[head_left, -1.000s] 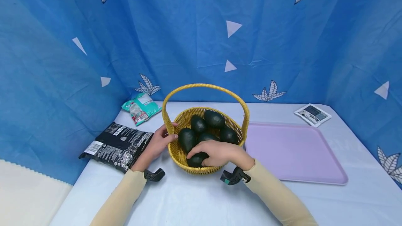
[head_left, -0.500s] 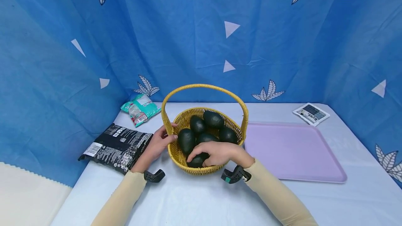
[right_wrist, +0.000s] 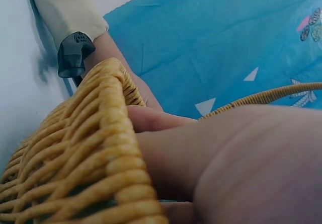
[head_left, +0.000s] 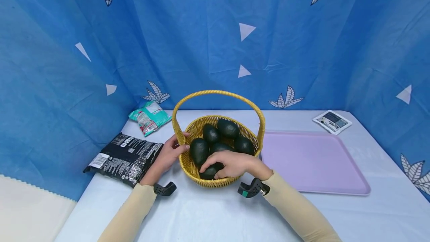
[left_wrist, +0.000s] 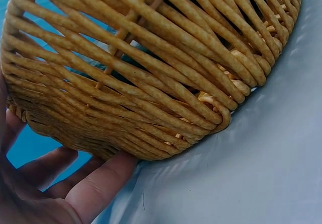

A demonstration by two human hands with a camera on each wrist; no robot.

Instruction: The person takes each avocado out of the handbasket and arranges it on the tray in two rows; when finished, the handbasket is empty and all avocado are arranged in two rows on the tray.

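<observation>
Plainly, the front avocado [head_left: 208, 173] was held at the near side of the yellow wicker basket [head_left: 208, 183], with the fingers and thumb of the right hand [head_left: 230, 163] curled round it. Its right part was covered by that hand; its long axis seemed to be laid roughly from left to right, but which way its narrow end was pointed could not be told. In the right wrist view the fingertips were hidden behind the basket's rim, and little more than dark patches could be glimpsed through the weave. Five other avocados [head_left: 199, 151] were gathered beside and behind it; the left one was laid lengthwise front to back, and the middle one was partly covered by the right hand. The basket was gripped at its left side by the left hand [head_left: 168, 156], whose thumb and fingers were set about the foot of the handle [head_left: 218, 92] and were partly hidden by it. Farther left, a black bag [head_left: 125, 157] was overlapped by the left forearm, with a teal packet [head_left: 150, 117] beyond. To the right, the left edge of a lilac tray [head_left: 312, 163] was partly hidden by the basket, and a white sachet [head_left: 332, 122] was seen behind it. Both sleeves were cut off below.
</observation>
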